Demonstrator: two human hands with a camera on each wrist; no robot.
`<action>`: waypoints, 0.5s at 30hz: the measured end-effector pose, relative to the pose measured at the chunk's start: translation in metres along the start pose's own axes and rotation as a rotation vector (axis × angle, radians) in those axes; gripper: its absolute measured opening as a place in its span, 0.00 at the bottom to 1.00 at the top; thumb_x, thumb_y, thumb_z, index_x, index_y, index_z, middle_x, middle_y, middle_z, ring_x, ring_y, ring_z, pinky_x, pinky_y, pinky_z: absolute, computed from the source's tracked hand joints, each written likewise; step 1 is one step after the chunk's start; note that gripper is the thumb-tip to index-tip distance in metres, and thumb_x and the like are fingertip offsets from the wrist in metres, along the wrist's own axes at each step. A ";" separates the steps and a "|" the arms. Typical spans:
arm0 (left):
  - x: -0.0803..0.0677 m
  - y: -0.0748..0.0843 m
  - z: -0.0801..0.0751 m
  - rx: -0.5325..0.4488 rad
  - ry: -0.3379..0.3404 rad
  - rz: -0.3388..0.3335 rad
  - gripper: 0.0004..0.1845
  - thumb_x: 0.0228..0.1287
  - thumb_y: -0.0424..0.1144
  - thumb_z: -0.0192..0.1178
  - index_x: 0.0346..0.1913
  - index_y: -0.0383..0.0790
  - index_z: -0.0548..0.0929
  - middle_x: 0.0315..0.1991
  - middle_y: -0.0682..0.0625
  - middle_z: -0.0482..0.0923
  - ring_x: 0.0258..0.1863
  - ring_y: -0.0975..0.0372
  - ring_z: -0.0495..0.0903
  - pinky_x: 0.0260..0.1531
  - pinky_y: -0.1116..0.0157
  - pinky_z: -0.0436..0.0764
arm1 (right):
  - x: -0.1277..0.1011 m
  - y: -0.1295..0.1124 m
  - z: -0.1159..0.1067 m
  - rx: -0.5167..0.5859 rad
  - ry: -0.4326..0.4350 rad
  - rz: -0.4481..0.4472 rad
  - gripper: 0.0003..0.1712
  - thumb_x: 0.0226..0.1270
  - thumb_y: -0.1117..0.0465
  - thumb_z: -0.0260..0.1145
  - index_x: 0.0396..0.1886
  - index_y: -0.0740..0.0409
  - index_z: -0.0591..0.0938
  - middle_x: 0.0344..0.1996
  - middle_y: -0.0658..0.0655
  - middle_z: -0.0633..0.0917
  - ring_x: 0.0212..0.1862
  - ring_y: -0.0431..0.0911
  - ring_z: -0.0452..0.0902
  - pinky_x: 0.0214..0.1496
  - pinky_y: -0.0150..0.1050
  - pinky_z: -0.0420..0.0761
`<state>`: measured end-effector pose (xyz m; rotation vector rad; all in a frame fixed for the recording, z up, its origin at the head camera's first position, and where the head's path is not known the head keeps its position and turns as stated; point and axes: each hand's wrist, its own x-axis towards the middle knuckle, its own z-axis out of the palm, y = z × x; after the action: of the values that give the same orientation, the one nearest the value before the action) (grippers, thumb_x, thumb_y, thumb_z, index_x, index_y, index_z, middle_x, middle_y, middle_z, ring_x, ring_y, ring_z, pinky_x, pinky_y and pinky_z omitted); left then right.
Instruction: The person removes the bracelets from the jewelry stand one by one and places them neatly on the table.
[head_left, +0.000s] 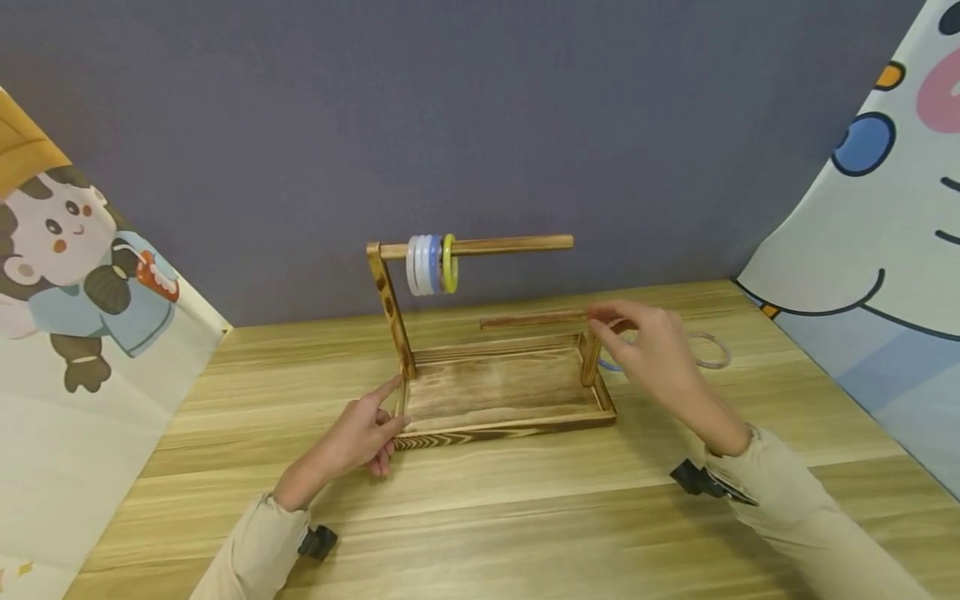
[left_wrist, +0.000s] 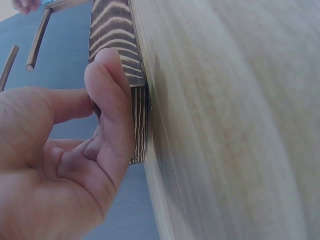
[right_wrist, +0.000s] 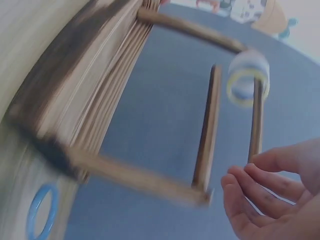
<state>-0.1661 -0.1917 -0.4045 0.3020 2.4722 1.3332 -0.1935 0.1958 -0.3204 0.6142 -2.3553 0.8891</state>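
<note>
My right hand holds nothing, fingers loosely bent near the lower bar's right end; my left hand grips the wooden stand's near left corner. Beyond, white, blue and yellow rings circle the upper bar, leftward; a loose blue ring lies right of the stand.

I see the rack standing on the table before the wall, hanging rings on its upper bar, loose rings to its right.
</note>
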 end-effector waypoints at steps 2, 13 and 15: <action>0.000 0.000 0.000 0.001 0.001 0.003 0.40 0.75 0.35 0.55 0.80 0.40 0.45 0.18 0.41 0.77 0.10 0.54 0.79 0.11 0.54 0.84 | 0.004 -0.010 0.009 0.037 0.014 -0.043 0.08 0.65 0.70 0.69 0.43 0.65 0.88 0.36 0.59 0.89 0.34 0.48 0.85 0.29 0.41 0.85; -0.001 -0.001 0.000 0.000 0.004 -0.001 0.40 0.75 0.35 0.55 0.81 0.42 0.46 0.18 0.40 0.77 0.10 0.53 0.79 0.11 0.54 0.84 | 0.031 -0.057 0.054 0.204 -0.022 -0.105 0.12 0.69 0.67 0.66 0.50 0.64 0.85 0.43 0.58 0.88 0.42 0.47 0.83 0.42 0.40 0.87; -0.001 -0.001 0.001 -0.005 0.005 0.001 0.40 0.75 0.35 0.55 0.81 0.41 0.46 0.18 0.40 0.77 0.10 0.53 0.79 0.11 0.54 0.84 | 0.037 -0.063 0.060 0.230 -0.025 -0.104 0.12 0.69 0.67 0.66 0.51 0.65 0.85 0.43 0.58 0.88 0.43 0.46 0.82 0.43 0.38 0.87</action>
<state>-0.1648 -0.1912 -0.4055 0.2991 2.4731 1.3414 -0.2043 0.1029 -0.3075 0.8355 -2.2365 1.1191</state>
